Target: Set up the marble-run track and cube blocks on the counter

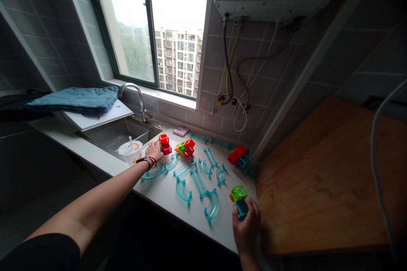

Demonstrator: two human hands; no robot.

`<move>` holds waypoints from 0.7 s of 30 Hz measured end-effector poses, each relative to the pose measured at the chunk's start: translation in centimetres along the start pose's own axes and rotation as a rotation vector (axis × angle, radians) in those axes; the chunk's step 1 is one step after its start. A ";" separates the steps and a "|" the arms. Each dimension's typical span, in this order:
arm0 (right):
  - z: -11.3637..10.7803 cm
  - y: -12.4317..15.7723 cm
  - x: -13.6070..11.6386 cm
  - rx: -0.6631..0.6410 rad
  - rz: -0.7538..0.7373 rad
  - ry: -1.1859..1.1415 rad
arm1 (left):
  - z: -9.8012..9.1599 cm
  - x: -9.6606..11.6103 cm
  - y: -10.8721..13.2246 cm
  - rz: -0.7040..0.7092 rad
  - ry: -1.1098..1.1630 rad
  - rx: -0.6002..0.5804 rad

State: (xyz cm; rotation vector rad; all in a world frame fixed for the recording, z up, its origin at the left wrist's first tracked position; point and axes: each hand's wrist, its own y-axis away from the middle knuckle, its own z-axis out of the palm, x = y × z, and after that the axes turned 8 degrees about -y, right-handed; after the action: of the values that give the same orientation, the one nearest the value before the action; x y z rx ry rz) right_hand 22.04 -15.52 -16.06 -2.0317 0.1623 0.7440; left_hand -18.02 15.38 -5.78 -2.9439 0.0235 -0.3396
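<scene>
At ten o'clock on the counter (222, 229), the left hand (154, 150) touched the red blocks (166, 149); whether its fingers gripped could not be told. Eleven o'clock: mixed-colour cluster (187, 148) was already assembled. Centre: teal tracks (199, 183) lay flat, none mounted on blocks. Two o'clock: red-and-blue cluster (236, 155), likewise joined. Four o'clock: right hand (247, 226) grasped the green-topped stack (239, 193) between thumb and fingers.

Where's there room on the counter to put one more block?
Bare counter shows at the front edge, between the lowest curved track and the right hand. Another bare patch lies between the leftmost curved track and that edge. The middle is crowded: teal tracks lie close together there.
</scene>
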 end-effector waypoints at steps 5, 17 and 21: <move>0.9 0.1 0.5 -0.120 0.077 0.016 | 1.3 -0.5 -0.3 -0.013 -0.050 -0.060; 0.9 0.4 1.2 -0.216 0.133 0.113 | 2.8 -1.1 -0.8 -0.129 -0.107 -0.109; 1.0 0.4 1.1 -0.232 0.138 0.109 | 2.4 -0.9 -1.0 -0.133 -0.118 -0.139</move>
State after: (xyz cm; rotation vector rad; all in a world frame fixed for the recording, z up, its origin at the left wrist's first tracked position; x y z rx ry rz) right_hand 22.29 -14.79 -17.35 -2.3018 0.2931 0.7669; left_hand -18.40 16.83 -8.10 -3.1062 -0.1721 -0.1883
